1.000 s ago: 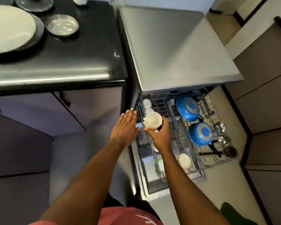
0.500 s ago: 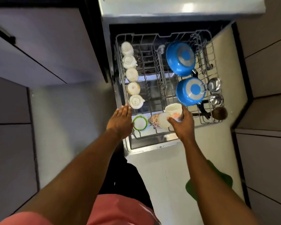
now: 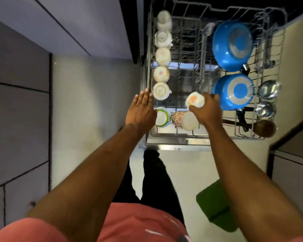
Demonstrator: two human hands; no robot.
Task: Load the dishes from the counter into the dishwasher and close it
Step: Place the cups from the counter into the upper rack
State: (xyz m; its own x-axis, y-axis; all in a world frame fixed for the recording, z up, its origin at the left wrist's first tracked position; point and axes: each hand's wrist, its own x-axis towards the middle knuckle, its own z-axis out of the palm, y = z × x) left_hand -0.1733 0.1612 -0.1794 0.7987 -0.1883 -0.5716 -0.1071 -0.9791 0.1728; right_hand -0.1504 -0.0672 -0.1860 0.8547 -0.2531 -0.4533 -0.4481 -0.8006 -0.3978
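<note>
R hand fingers grip white cup over upper rack; L hand, fingers straight, prob. steadies rack edge.

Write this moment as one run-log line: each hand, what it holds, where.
left hand: open, fingers straight, at left edge of rack | right hand: grips white cup over rack front | rack: pulled out, partly loaded

cup in right hand over rack
</note>
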